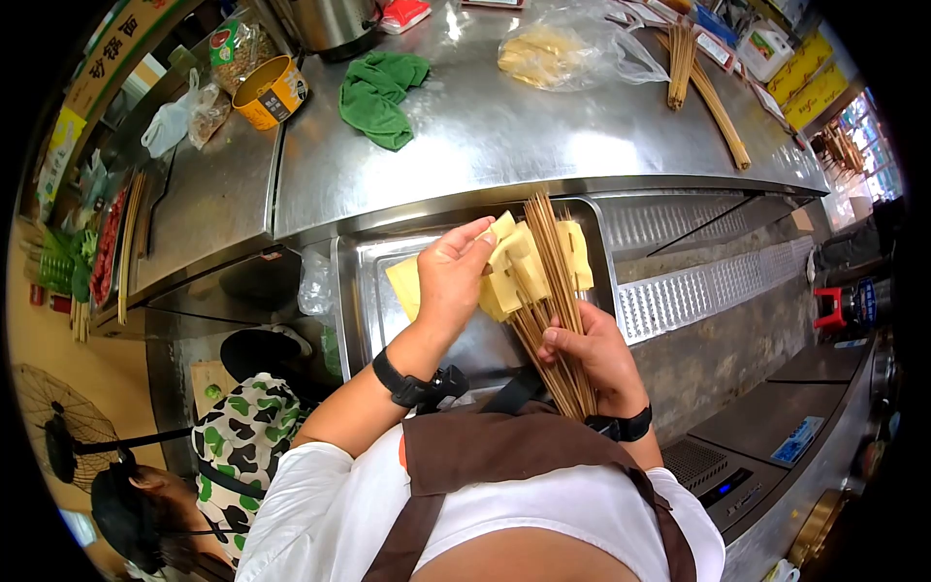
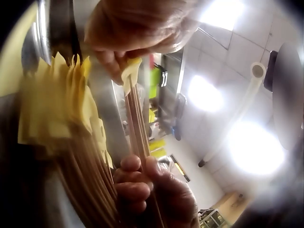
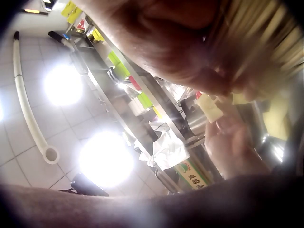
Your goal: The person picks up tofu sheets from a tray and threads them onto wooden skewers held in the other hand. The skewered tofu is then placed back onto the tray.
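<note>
A bundle of bamboo skewers (image 1: 555, 276) is gripped at its near end by the right hand (image 1: 593, 357), fingers curled round it, over the steel tray (image 1: 361, 291). A yellow tofu piece (image 1: 502, 227) is pinched at the far skewer tips by the left hand (image 1: 452, 281). A green cloth (image 1: 380, 92) lies on the far counter (image 1: 504, 131).

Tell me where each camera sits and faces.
Head: worn on head, faces down at the steel tray; both forearms, left hand, right hand show.
Left wrist: at the wrist, faces along that hand pinching yellow slices; right hand below.
Right wrist: at the wrist, faces along that hand gripping skewers.
Shared: all three show skewers and slices.
</note>
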{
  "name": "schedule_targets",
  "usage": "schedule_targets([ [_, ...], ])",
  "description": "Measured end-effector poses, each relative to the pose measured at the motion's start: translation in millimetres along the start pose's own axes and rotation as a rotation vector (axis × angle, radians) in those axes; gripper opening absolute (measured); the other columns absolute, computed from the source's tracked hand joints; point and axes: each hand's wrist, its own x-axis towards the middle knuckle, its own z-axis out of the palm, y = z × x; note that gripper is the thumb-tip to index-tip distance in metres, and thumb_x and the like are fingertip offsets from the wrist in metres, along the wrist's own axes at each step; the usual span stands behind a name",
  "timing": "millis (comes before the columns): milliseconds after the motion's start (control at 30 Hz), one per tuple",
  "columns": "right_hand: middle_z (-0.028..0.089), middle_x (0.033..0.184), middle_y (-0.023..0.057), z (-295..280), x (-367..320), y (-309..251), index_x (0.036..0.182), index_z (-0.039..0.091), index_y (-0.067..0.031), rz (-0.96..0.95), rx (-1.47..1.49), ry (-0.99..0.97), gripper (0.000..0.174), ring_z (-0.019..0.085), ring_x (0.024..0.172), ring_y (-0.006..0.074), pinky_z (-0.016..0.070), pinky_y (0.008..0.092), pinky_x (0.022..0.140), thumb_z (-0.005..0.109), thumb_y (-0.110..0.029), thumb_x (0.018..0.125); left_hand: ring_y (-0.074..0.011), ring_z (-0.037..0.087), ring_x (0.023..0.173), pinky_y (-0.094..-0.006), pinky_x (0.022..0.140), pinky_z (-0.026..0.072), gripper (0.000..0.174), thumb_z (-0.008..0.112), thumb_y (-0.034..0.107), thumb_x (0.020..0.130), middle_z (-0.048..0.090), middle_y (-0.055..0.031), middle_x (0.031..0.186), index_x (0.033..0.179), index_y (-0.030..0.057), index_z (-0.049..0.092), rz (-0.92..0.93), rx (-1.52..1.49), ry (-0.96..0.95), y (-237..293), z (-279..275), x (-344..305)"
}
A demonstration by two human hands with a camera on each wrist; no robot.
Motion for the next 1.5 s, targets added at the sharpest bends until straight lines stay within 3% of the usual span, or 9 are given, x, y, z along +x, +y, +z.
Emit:
schedule_targets([
  [133, 0.058, 0.076, 0.0062, -1, 1, 1, 0.092, 0.050, -0.0023, -0.007, 0.003, -0.001, 0.015, 0.060, 0.067, 0.0150, 0.0500, 0.0271, 0.064, 0.062, 0.001, 0.084, -0.0139, 0.063, 0.092, -0.0285, 0.079, 0.0525, 0.033, 0.057, 0.009, 0.092, 0.065, -0.0108, 0.104, 0.122, -0.0042, 0.054, -0.008, 0.025, -0.035, -4, 0, -7],
  [333, 0.058, 0.076, 0.0056, 0, 0, 0, 0.092, 0.050, -0.0020, -0.002, 0.037, 0.021, 0.015, 0.060, 0.066, 0.0139, 0.0499, 0.0259, 0.061, 0.062, 0.001, 0.084, -0.0185, 0.062, 0.099, -0.0286, 0.086, 0.0514, 0.062, 0.056, -0.005, 0.087, 0.059, -0.0200, 0.115, 0.138, -0.0042, 0.022, 0.051, -0.117, -0.162, -7, 2, -18],
  [633, 0.059, 0.077, 0.0052, 0, -1, -2, 0.093, 0.051, -0.0015, -0.002, 0.008, 0.037, 0.014, 0.061, 0.066, 0.0122, 0.0501, 0.0226, 0.060, 0.062, 0.001, 0.084, -0.0226, 0.062, 0.103, -0.0321, 0.088, 0.0508, 0.060, 0.057, -0.009, 0.083, 0.060, -0.0189, 0.114, 0.135, -0.0038, 0.027, -0.082, -0.064, -0.207, -13, 8, -29],
  [1033, 0.060, 0.079, 0.0049, -7, 3, 3, 0.095, 0.052, -0.0019, -0.002, -0.013, 0.015, 0.015, 0.063, 0.067, 0.0126, 0.0519, 0.0222, 0.061, 0.063, 0.000, 0.084, -0.0240, 0.062, 0.104, -0.0302, 0.087, 0.0520, 0.048, 0.049, -0.011, 0.086, 0.061, -0.0205, 0.113, 0.129, -0.0039, 0.029, -0.106, -0.051, -0.300, -15, 9, -36],
  [1233, 0.055, 0.074, 0.0031, 6, -3, -9, 0.093, 0.052, -0.0005, -0.003, -0.021, 0.031, 0.013, 0.055, 0.061, 0.0119, 0.0480, 0.0254, 0.059, 0.061, 0.001, 0.084, -0.0219, 0.063, 0.103, -0.0303, 0.086, 0.0525, 0.047, 0.052, -0.009, 0.087, 0.062, -0.0182, 0.113, 0.128, -0.0014, 0.031, -0.144, -0.049, -0.325, -12, 9, -40],
  [1333, 0.056, 0.072, 0.0032, -4, -2, 1, 0.088, 0.052, -0.0023, -0.029, -0.039, 0.013, 0.009, 0.059, 0.063, 0.0129, 0.0492, 0.0261, 0.059, 0.061, -0.001, 0.085, -0.0167, 0.062, 0.099, -0.0307, 0.086, 0.0510, 0.042, 0.057, 0.000, 0.089, 0.062, -0.0128, 0.112, 0.126, 0.0001, 0.038, 0.005, -0.037, -0.299, -23, 10, -35],
  [1500, 0.059, 0.074, 0.0069, -5, -1, 3, 0.094, 0.052, -0.0005, 0.005, -0.056, 0.029, 0.014, 0.060, 0.064, 0.0147, 0.0511, 0.0281, 0.059, 0.061, 0.001, 0.084, -0.0131, 0.063, 0.091, -0.0260, 0.077, 0.0521, 0.030, 0.060, 0.003, 0.089, 0.065, -0.0101, 0.103, 0.116, -0.0014, 0.050, -0.055, -0.043, -0.213, -25, 11, -22],
])
